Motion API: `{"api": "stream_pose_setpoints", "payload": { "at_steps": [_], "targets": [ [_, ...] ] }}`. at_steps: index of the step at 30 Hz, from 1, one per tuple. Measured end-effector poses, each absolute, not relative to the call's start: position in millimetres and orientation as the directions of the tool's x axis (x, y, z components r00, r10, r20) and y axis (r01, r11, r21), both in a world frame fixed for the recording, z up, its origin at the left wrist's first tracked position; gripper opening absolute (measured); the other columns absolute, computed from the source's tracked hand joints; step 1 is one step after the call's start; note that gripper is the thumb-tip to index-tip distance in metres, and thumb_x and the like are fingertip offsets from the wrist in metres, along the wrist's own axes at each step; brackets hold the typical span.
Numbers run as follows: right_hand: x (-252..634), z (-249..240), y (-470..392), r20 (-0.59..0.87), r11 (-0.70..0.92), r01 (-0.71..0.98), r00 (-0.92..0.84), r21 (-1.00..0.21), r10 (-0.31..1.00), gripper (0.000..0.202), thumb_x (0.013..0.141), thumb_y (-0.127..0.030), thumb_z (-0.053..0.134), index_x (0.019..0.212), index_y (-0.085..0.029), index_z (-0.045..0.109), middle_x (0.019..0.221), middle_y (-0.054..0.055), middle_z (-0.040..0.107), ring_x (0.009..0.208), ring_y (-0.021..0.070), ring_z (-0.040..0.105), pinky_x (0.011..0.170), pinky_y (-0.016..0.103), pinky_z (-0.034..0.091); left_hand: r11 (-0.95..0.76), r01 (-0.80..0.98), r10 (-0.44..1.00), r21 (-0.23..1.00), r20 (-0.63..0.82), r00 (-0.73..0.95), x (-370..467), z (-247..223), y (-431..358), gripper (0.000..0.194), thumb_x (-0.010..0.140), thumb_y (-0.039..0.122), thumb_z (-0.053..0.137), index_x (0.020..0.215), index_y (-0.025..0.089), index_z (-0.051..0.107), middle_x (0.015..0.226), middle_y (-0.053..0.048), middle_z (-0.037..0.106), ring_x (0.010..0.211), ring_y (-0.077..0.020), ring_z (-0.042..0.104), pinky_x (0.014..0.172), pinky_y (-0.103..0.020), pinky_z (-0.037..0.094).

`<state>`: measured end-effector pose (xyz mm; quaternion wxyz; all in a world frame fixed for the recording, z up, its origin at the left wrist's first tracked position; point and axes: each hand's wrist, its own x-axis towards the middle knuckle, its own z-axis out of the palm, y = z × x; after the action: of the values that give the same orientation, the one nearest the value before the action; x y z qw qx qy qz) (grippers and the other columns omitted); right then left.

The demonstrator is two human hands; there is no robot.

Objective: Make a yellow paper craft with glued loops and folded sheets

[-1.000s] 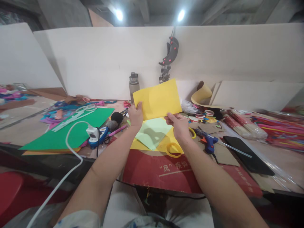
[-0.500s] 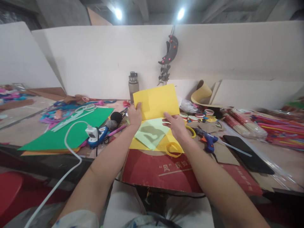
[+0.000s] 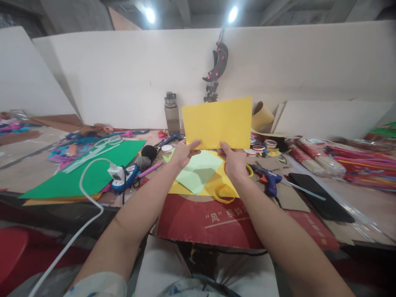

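A yellow sheet is held up in front of me, tilted so its broad face shows. My left hand pinches its lower left edge, thumb on the near face. Gripping the lower edge further right is my right hand, also thumb in front; its other fingers are partly hidden. Beneath the hands lies a pale green sheet, on top of another yellow sheet. A yellow ring-shaped strip rests by my right wrist, partly over the red board.
To the right are a blue glue gun, a black phone and bundled colourful stems. On the left lie green sheets, a blue-and-white power strip and its white cable. A bottle stands behind.
The yellow sheet has shifted right and been turned, showing more of its width. My left hand moved from its left side to the lower edge; my right hand now grips that edge too.
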<state>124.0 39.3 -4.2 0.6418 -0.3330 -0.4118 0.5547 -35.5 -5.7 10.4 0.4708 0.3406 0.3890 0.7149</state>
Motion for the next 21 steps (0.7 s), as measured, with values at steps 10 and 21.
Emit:
{"api": "stream_pose_setpoints", "payload": {
  "at_steps": [10,21],
  "targets": [
    [122.2,-5.1,36.9,0.16,0.209,-0.447,0.145,-0.87,0.976,0.021,0.066,-0.031,0.078,0.063,-0.014,0.065,0.052,0.0,0.065,0.048,0.0123,0.059,0.053,0.026,0.055,-0.198,-0.568,0.966,0.799,0.06,-0.252,-18.9,0.3,-4.8,0.022,0.075,0.021,0.079,0.093,0.014,0.068,0.089,-0.006,0.076,0.075,-0.0174,0.074,0.072,-0.027,0.057],
    [116.6,-6.4,25.3,0.21,0.198,-0.41,0.017,-0.89,0.978,0.026,0.063,-0.034,0.078,0.073,-0.013,0.067,0.06,0.003,0.069,0.048,0.0099,0.057,0.048,0.022,0.048,-0.224,-0.488,0.917,0.843,0.012,-0.4,-17.4,2.1,-2.5,0.012,0.075,0.013,0.076,0.083,0.011,0.067,0.074,-0.005,0.073,0.063,-0.0141,0.071,0.061,-0.021,0.051]
  ]
}}
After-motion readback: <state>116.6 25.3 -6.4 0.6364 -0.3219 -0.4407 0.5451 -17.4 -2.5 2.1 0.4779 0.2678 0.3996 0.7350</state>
